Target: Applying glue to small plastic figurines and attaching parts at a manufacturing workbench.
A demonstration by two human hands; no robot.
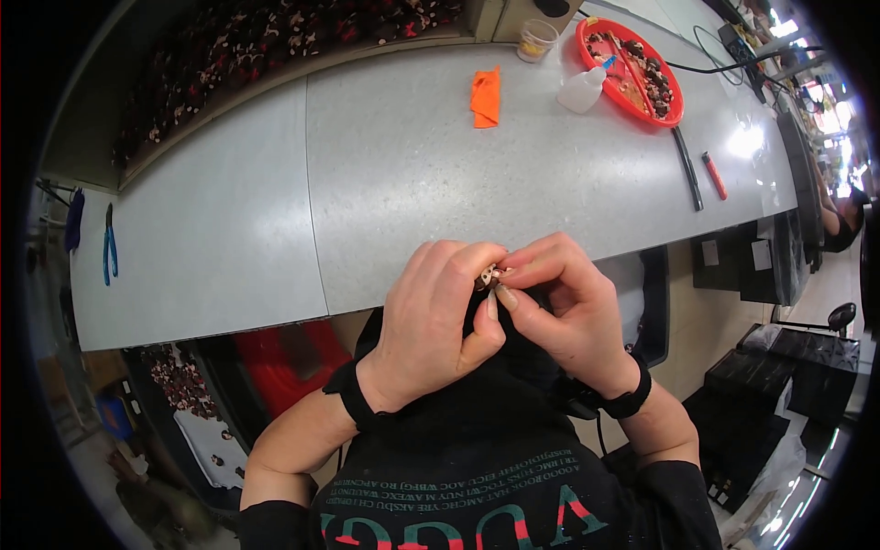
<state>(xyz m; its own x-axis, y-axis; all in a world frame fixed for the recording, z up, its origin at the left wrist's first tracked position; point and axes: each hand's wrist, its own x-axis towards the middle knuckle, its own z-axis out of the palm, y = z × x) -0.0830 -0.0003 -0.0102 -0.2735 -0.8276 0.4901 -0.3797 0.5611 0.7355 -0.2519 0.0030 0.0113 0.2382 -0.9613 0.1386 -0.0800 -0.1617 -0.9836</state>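
- I see a tiny bead-like piece point(489, 274), pale with a brown patch, rounded; too small for me to tell more.
- It sits pinched between both hands, just above the near edge of the grey worktop point(403, 156), in front of my chest.
- Left hand point(438, 316): fingers curled tight, thumb tip pressed up against the piece, holding it.
- Right hand point(564, 307): thumb and forefinger closed narrow on the same piece, touching the left fingertips.
- Black cuffs on both wrists, black printed shirt below.
- Worktop is smooth, speckled, matte, with a seam running down it.
- Far side: round red plastic tray point(672, 103) of small dark and pale bits, a soft white squeeze bottle point(583, 89) leaning at its rim, a folded orange cloth point(486, 96).
- Blue-handled pliers point(109, 245) lie far left, well apart.
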